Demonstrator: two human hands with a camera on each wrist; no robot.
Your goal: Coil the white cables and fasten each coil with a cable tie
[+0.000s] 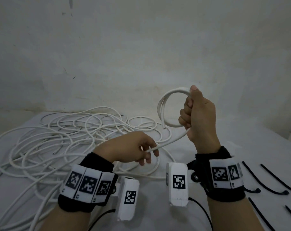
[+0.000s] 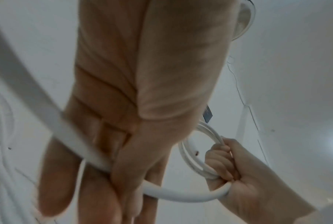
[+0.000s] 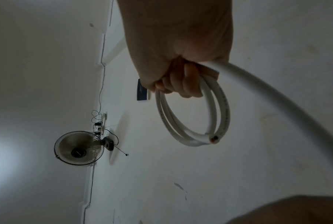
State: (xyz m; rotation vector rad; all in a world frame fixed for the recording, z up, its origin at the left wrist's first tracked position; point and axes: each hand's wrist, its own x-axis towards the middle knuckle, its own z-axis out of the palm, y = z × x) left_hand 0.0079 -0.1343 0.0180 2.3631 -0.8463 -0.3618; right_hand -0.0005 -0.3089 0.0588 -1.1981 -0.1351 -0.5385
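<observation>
A white-covered table [image 1: 199,147] fills the lower part of the head view, set against a stained pale wall [image 1: 141,47]. Most of its left half is taken up by a loose tangle of white cable [image 1: 46,139], whose loops overlap and spread to the table's left edge. Black cable ties [image 1: 264,182] are laid out on the cloth at the far right, apart from the tangle.

Above the table, right of centre, a small coil [image 1: 164,107] of the same cable is gripped by the right hand [image 1: 198,114], with the fingers wrapped round the turns and the thumb pointing up. About two turns are counted in the right wrist view [image 3: 192,115], and the cut end [image 3: 213,139] (its cores exposed) rests at the coil's far side. From under that fist a straight run of cable [image 1: 171,139] slopes down and left to the left hand [image 1: 133,149], where it is held between thumb and curled fingers [image 2: 127,174]; beyond that hand it is lost among the tangle.

A wall-mounted fan [image 3: 79,148] is seen in the right wrist view. Marker-covered bands [image 1: 86,184] are worn on both wrists.
</observation>
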